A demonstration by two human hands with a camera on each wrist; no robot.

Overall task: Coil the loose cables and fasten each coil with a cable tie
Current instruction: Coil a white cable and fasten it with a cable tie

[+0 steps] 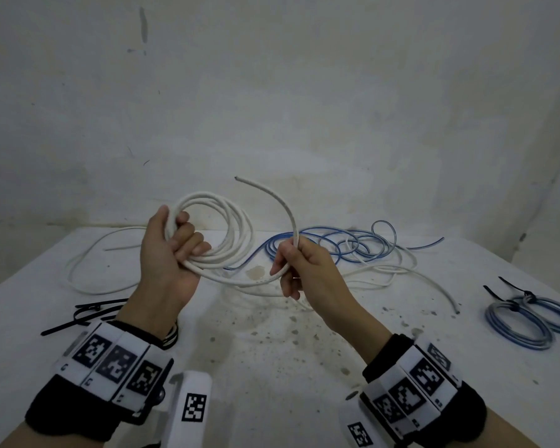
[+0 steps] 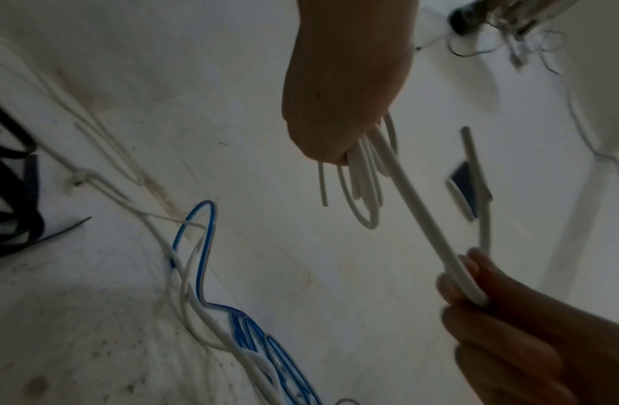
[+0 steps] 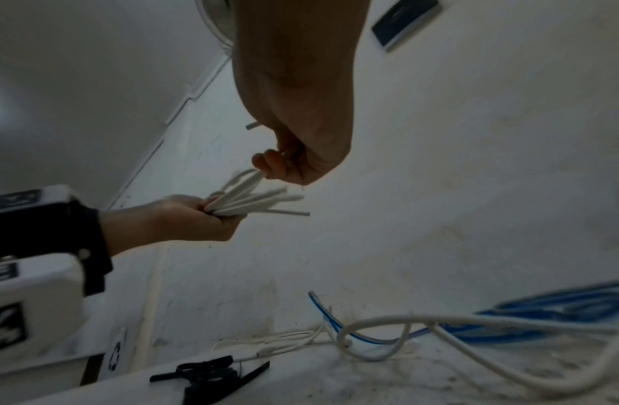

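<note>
White cable being coiled above the table [image 1: 272, 367].
The left hand [image 1: 168, 250] gripped the white coil [image 1: 220, 234], fingers curled through its loops; the right hand [image 1: 304, 270] pinched the coil's free tail, raised over the table's middle.

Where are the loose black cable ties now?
In the head view, the black cable ties lie on the table's left side, just beside the left hand's wrist.

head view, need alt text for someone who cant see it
Two hands are held above a white table: the left hand grips a coil of white cable, and the right hand pinches its loose tail. Loose blue cable lies behind, black cable ties at left, and two tied blue coils at right.
</note>
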